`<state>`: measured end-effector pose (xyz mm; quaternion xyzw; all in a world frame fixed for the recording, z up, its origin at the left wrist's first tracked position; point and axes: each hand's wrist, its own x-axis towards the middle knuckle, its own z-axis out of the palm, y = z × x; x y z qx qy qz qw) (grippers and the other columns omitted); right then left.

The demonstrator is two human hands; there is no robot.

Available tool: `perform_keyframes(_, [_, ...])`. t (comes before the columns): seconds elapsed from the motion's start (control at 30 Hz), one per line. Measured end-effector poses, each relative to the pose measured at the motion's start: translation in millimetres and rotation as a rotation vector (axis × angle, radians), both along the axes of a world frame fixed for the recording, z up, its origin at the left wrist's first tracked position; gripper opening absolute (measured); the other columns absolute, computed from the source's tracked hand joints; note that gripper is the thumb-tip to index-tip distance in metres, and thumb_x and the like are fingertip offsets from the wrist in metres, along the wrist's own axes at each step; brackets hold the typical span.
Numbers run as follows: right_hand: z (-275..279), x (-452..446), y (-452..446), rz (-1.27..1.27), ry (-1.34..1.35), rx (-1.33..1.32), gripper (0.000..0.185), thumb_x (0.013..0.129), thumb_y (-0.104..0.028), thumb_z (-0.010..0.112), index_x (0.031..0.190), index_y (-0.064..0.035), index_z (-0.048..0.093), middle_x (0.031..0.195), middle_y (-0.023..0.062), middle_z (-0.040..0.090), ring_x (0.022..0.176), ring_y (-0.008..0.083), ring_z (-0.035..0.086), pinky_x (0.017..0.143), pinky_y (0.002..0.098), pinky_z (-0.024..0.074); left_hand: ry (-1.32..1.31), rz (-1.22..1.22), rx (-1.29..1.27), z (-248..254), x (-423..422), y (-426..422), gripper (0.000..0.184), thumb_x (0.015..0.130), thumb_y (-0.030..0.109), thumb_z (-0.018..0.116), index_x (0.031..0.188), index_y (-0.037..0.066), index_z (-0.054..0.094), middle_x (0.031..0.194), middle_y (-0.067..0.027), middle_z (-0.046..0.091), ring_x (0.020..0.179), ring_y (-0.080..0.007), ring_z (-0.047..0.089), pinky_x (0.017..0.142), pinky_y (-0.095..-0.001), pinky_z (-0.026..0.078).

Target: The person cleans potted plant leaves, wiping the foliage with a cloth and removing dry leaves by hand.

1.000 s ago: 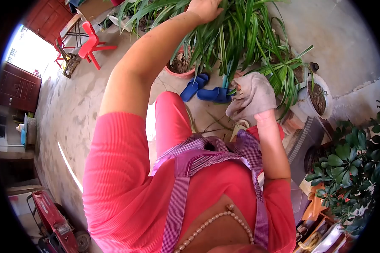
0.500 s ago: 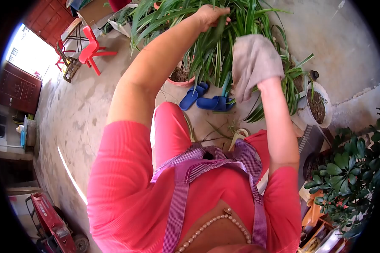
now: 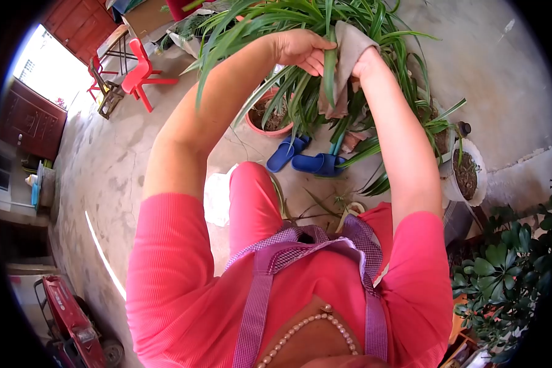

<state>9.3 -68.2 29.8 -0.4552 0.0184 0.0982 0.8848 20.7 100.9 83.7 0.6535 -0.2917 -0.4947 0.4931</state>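
A large potted plant with long green leaves (image 3: pixel 294 92) stands before me. My left hand (image 3: pixel 305 50) is at its top left, thumb and fingers closed on one broad long leaf (image 3: pixel 330 70). Just right of that leaf, my right hand (image 3: pixel 363 61) holds a grey-beige cloth (image 3: pixel 349 54), which hangs down beside and behind the leaf. The cloth hides most of the right fingers. Both hands are close together, with the leaf between them.
Blue slippers (image 3: pixel 318 164) lie beneath the plant, near a terracotta pot (image 3: pixel 270 113). A white pot (image 3: pixel 481 178) of soil and a dark-leaved plant (image 3: pixel 500 260) are at right. Red chairs (image 3: pixel 142 70) stand upper left, a red machine (image 3: pixel 73 316) lower left.
My right hand has moved up and left with the cloth, to beside the leaf. My left hand has come lower and now holds a broad leaf apart from the others.
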Motion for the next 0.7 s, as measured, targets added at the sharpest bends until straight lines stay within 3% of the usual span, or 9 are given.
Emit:
perform_keyframes(0.13, [-7, 42, 5, -0.143, 0.063, -0.16, 0.022, 0.079, -0.021, 0.047, 0.085, -0.0001, 0.049, 0.084, 0.0123, 0.052, 0.073, 0.025, 0.049, 0.062, 0.0394, 0.0436, -0.003, -0.03, -0.016, -9, 0, -3, 0.035, 0.085, 0.035, 0.042, 0.092, 0.003, 0.056, 0.087, -0.0074, 0.06, 0.074, -0.0154, 0.058, 0.068, -0.026, 0.045])
perform_keyframes(0.17, [-8, 41, 6, -0.181, 0.047, -0.087, 0.021, 0.078, -0.019, 0.048, 0.085, 0.0004, 0.049, 0.082, 0.0123, 0.052, 0.07, 0.0242, 0.05, 0.06, 0.0383, 0.0445, -0.03, -0.038, 0.002, -12, 2, -3, 0.036, 0.085, 0.036, 0.042, 0.091, 0.003, 0.056, 0.087, -0.0077, 0.06, 0.074, -0.0156, 0.058, 0.068, -0.0261, 0.045])
perform_keyframes(0.27, [18, 7, 29, -0.33, 0.113, -0.412, 0.022, 0.083, -0.014, 0.034, 0.082, -0.0001, 0.052, 0.074, 0.0105, 0.056, 0.065, 0.0232, 0.053, 0.055, 0.032, 0.0446, -0.182, -0.057, 0.111, -12, 0, -1, 0.041, 0.083, 0.041, 0.042, 0.091, 0.004, 0.056, 0.087, -0.0084, 0.06, 0.074, -0.016, 0.058, 0.067, -0.0262, 0.045])
perform_keyframes(0.3, [25, -6, 34, -0.331, 0.121, -0.446, 0.021, 0.082, -0.015, 0.035, 0.078, -0.0012, 0.051, 0.07, 0.0099, 0.055, 0.061, 0.0225, 0.052, 0.052, 0.031, 0.045, -0.245, -0.063, 0.157, -10, -1, 1, 0.043, 0.083, 0.043, 0.042, 0.091, 0.004, 0.056, 0.087, -0.0085, 0.06, 0.074, -0.016, 0.058, 0.067, -0.0263, 0.045])
perform_keyframes(0.4, [10, -3, 20, -0.229, 0.194, -0.447, 0.02, 0.082, -0.017, 0.038, 0.078, -0.0016, 0.051, 0.068, 0.0086, 0.054, 0.058, 0.0206, 0.051, 0.05, 0.0308, 0.0449, -0.264, 0.043, 0.196, -8, 0, 4, 0.047, 0.081, 0.048, 0.042, 0.09, 0.004, 0.056, 0.085, -0.0083, 0.06, 0.074, -0.0159, 0.058, 0.065, -0.0267, 0.046])
perform_keyframes(0.53, [0, -26, 10, -0.282, 0.16, -0.478, 0.016, 0.08, -0.016, 0.044, 0.078, -0.0026, 0.051, 0.069, 0.0065, 0.053, 0.057, 0.0175, 0.051, 0.048, 0.031, 0.044, -0.404, 0.194, 0.192, -13, 0, 9, 0.045, 0.082, 0.048, 0.04, 0.087, 0.005, 0.054, 0.083, -0.006, 0.06, 0.068, -0.0147, 0.058, 0.06, -0.0278, 0.047])
perform_keyframes(0.57, [5, -40, 18, -0.356, 0.16, -0.423, 0.014, 0.08, -0.015, 0.044, 0.079, -0.0031, 0.051, 0.07, 0.0065, 0.053, 0.058, 0.0174, 0.051, 0.048, 0.0307, 0.0439, -0.405, 0.205, 0.187, -14, -1, 9, 0.045, 0.082, 0.047, 0.041, 0.088, 0.005, 0.054, 0.08, -0.0051, 0.059, 0.066, -0.0139, 0.057, 0.058, -0.0279, 0.047])
perform_keyframes(0.7, [4, -75, 15, -0.196, 0.039, -0.271, 0.011, 0.079, -0.013, 0.044, 0.079, -0.0041, 0.051, 0.07, 0.0061, 0.053, 0.058, 0.0174, 0.051, 0.049, 0.0308, 0.0439, -0.405, 0.208, 0.176, -15, -7, 8, 0.045, 0.082, 0.047, 0.042, 0.092, 0.005, 0.054, 0.085, -0.0051, 0.059, 0.068, -0.012, 0.057, 0.059, -0.0252, 0.047])
